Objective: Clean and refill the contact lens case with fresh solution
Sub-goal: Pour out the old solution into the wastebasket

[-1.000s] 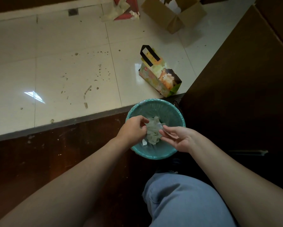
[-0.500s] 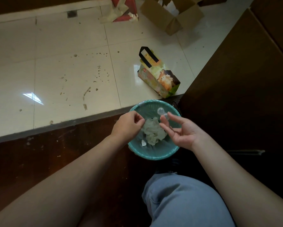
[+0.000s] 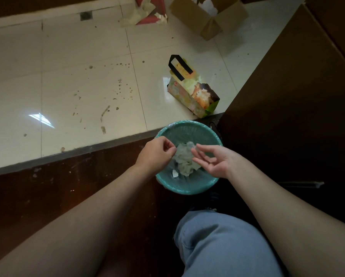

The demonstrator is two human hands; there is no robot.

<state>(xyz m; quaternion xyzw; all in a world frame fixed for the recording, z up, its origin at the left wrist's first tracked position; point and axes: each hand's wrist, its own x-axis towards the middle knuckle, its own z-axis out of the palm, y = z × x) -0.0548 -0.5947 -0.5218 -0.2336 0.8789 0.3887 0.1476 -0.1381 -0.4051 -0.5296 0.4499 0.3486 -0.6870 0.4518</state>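
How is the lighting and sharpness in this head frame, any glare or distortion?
Head view: dim and unevenly lit; window glare on the floor tiles; the wooden furniture is nearly black; wide-angle bending at the edges; the clear item at the right hand over the bin is blurred.

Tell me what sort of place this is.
Probably a room in a home: glossy tiled floor, a small lined waste bin, a gift bag and an open cardboard box on the floor.

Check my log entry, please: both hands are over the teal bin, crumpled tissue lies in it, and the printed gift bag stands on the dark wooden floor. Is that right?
Not quite: the head view shows the printed gift bag standing on the pale tiled floor, not the dark wood. The rest holds: left hand and right hand over the teal bin, crumpled tissue inside.
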